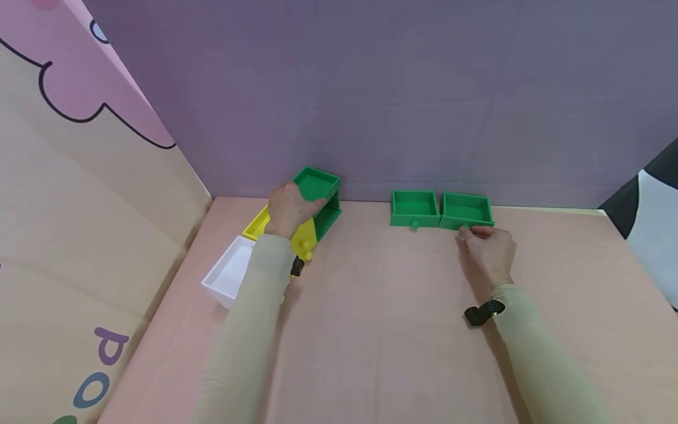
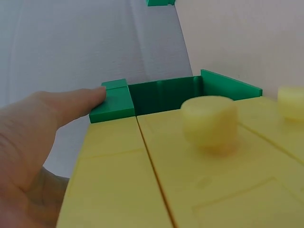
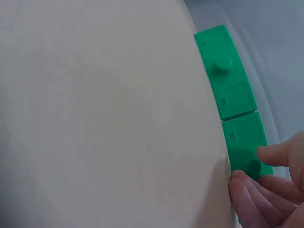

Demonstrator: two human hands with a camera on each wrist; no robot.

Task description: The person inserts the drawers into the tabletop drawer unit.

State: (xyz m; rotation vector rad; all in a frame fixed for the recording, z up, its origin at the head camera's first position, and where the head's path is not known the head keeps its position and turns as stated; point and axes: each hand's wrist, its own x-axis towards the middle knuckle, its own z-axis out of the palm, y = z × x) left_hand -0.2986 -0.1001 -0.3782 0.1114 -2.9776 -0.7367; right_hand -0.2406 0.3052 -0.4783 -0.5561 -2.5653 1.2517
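At the back left, my left hand (image 1: 288,210) grips an open-fronted green drawer case (image 1: 319,185). Its thumb (image 2: 83,100) lies on the case's front edge; the other fingers are mostly hidden. Against that case stands a yellow drawer unit (image 2: 190,175) with round knobs. Two shallow green drawers lie side by side near the back edge: a left drawer (image 1: 415,203) and a right drawer (image 1: 466,206). My right hand (image 1: 489,250) pinches the right drawer's front knob (image 3: 255,166) between thumb and fingers. Both drawers look bare inside.
A white box-shaped unit (image 1: 228,274) stands in front of the yellow one, partly behind my left sleeve. A grey-purple cloth wall (image 1: 402,100) rises behind the drawers. A printed cream panel (image 1: 95,235) borders the pink table (image 1: 371,330) on the left.
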